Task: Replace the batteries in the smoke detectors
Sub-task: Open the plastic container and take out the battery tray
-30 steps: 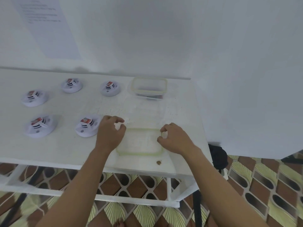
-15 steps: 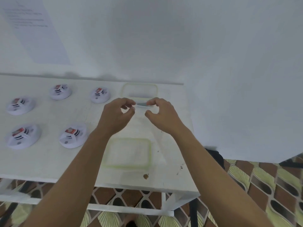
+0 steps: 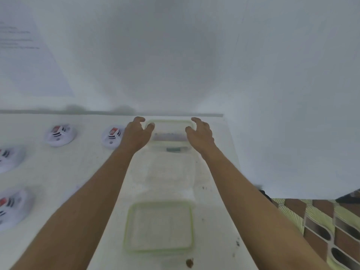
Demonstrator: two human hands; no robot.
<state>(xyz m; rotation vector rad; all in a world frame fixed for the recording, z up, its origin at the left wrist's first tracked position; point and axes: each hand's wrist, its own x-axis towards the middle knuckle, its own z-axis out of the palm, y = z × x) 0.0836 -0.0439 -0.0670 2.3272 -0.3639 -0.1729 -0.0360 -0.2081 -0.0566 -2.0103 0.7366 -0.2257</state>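
A clear plastic container (image 3: 169,133) with a green rim stands at the back of the white table (image 3: 87,172), with dark batteries inside. My left hand (image 3: 136,135) is at its left side and my right hand (image 3: 200,135) at its right side, both with fingers spread and curved around the rim; contact is blurred. Its green-rimmed lid (image 3: 158,227) lies flat near the front edge. White round smoke detectors lie open to the left: one (image 3: 112,136) beside my left hand, another (image 3: 60,134) further left, two more (image 3: 9,207) at the left edge.
A white wall rises right behind the table, with a printed sheet (image 3: 29,55) taped at the left. The table's right edge drops to a patterned tiled floor (image 3: 321,221). A small brown speck (image 3: 189,263) lies near the front edge.
Both hands left the lid at the front edge, met above the table, then reached back to either side of the container. The view tilted up and the lid stayed flat.
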